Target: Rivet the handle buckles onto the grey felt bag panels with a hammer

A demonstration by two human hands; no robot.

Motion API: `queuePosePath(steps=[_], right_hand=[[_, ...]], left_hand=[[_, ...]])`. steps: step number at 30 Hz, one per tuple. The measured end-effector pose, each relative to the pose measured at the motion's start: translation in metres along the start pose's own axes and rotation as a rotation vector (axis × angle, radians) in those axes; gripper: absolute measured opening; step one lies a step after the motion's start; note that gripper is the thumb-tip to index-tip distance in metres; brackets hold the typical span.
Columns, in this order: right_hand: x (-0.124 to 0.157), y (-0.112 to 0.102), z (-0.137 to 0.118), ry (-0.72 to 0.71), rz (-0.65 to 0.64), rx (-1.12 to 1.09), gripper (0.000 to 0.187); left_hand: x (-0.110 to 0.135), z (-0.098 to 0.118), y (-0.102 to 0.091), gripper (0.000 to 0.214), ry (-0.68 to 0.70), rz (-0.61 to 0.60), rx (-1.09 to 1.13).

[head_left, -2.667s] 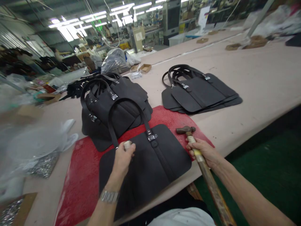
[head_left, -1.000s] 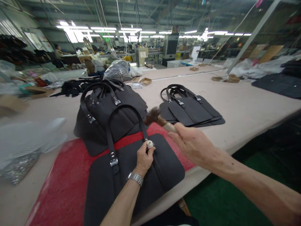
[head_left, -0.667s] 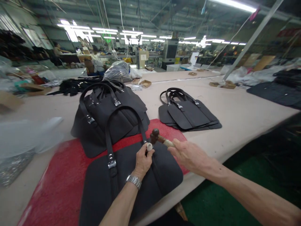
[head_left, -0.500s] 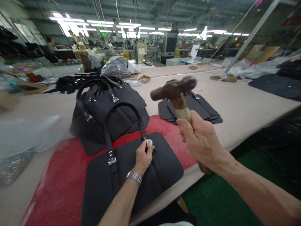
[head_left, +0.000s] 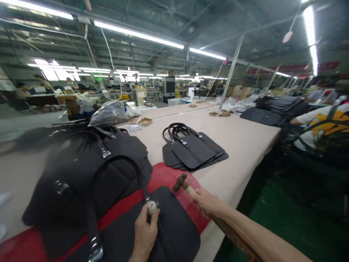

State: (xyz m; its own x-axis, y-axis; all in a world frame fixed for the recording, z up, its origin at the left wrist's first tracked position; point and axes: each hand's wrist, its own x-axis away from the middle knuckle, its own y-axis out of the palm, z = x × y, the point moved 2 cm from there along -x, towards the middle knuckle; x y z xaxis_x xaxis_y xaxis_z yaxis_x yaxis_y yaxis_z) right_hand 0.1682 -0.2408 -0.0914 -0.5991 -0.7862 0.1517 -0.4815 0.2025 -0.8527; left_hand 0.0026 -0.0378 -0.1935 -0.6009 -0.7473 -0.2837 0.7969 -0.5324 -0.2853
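"While your left hand (head_left: pixel 145 229) is over the black panel (head_left: pixel 180 229), what are its fingers doing?"

"You have thumb and fingertips closed on a small white round piece (head_left: pixel 152 207), at the foot of one end of the panel's looped handle (head_left: pixel 120 157). Whether the piece touches the fitting beneath, you can't tell from this angle."

"And your right hand (head_left: pixel 205 200)?"

"You're gripping a hammer (head_left: pixel 181 181) with it, fingers wrapped near the head. That head is just to the right of the white piece, apart from it, seen against the red mat (head_left: pixel 197 214). Its wooden shaft slants back below your forearm."

"Where does your panel lie?"

"On the red mat, nearest you, partly hidden by your left hand. At the handle's other foot you can see a shiny metal fitting (head_left: pixel 96 253)."

"What else is around you?"

"To the left, just beyond your panel, a heap of black panels with handles (head_left: pixel 89 178). Past the mat, a smaller stack (head_left: pixel 196 151) on the pale table (head_left: pixel 237 145). At the far right, another person (head_left: pixel 331 120) in a white and yellow top."
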Motion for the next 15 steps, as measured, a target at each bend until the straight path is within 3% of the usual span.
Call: queuePosePath(steps=[3,5,7,10,13,15], right_hand=[[-0.006,0.004,0.003,-0.026,0.104,-0.008,0.041],[-0.010,0.020,-0.004,-0.038,0.163,-0.017,0.043],[-0.016,0.048,-0.017,-0.071,0.198,-0.027,0.054],[-0.029,0.100,-0.042,-0.248,0.152,-0.082,0.072],[-0.033,0.134,-0.059,-0.374,0.113,-0.058,0.071],[-0.026,0.137,-0.066,-0.374,0.168,0.034,0.067]], left_hand=[[0.002,-0.003,0.001,0.049,-0.087,-0.012,0.020],[0.002,-0.004,0.003,0.052,-0.136,-0.027,0.042],[0.000,-0.003,0.007,0.055,-0.179,-0.021,0.087],[-0.013,0.011,0.017,0.057,-0.228,0.042,0.107],[-0.023,0.056,0.020,0.050,-0.184,0.005,0.067],[-0.020,0.108,0.012,0.048,-0.105,-0.249,0.099]])
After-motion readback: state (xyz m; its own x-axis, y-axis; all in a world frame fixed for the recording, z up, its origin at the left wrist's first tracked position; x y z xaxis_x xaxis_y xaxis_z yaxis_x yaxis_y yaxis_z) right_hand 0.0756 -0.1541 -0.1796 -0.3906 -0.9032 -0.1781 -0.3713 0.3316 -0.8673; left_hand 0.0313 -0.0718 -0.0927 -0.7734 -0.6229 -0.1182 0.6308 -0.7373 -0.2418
